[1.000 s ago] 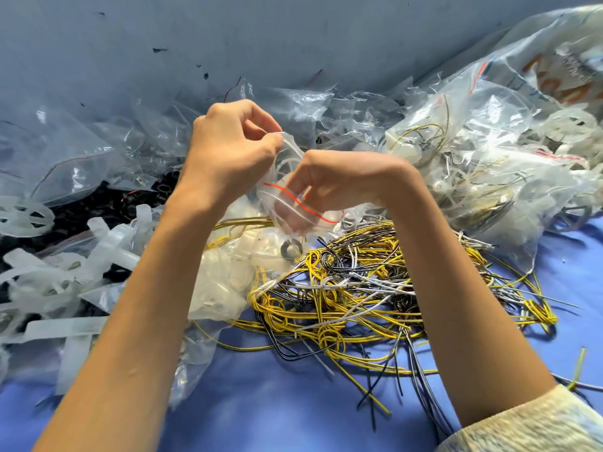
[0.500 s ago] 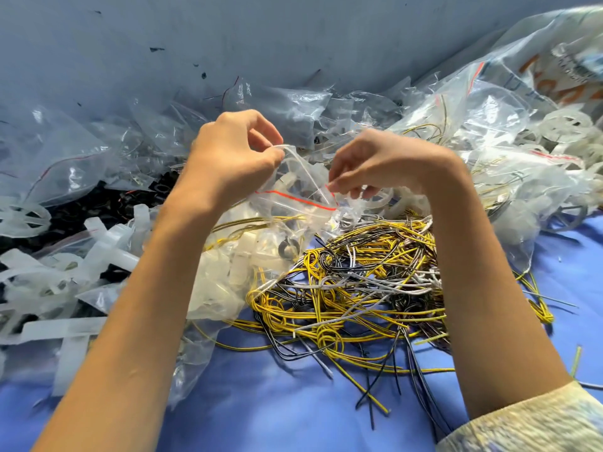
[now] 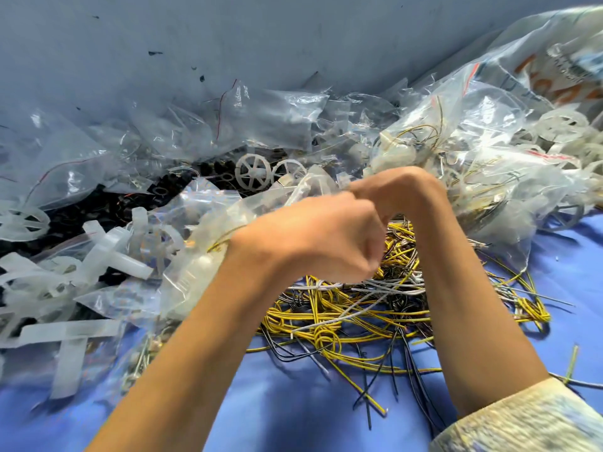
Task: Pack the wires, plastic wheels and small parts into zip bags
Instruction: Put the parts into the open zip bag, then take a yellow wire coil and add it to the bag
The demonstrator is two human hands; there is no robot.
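Wires (image 3: 342,308) lie in a loose tangle on the blue worktop (image 3: 293,402). They're thin and glossy, mostly yellow with black, grey and white strands mixed in, far too many for me to count. Both forearms cross the heap and cover its middle.

My view of the left hand (image 3: 313,236) puts it right above the tangle, fingers (image 3: 365,252) curled under. It's blurred, though, and I cannot tell whether anything is pinched inside. The right hand (image 3: 394,187) sits just behind, bent at the wrist. Its fingers are hidden by the left hand, so I cannot tell its grip either.

Two white spoked plastic wheels (image 3: 253,172) stand side by side just behind the hands, and another wheel (image 3: 19,220) lies at the left edge. Clear, crinkled zip bags (image 3: 261,119) with thin red lines are heaped along the grey wall (image 3: 293,34).

On the right, a bulging bag (image 3: 456,132) holds yellow wire and white pieces. On the left, flat milky plastic strips (image 3: 107,252) lie over small black parts (image 3: 107,203). A pale knitted sleeve (image 3: 522,419) shows bottom right.
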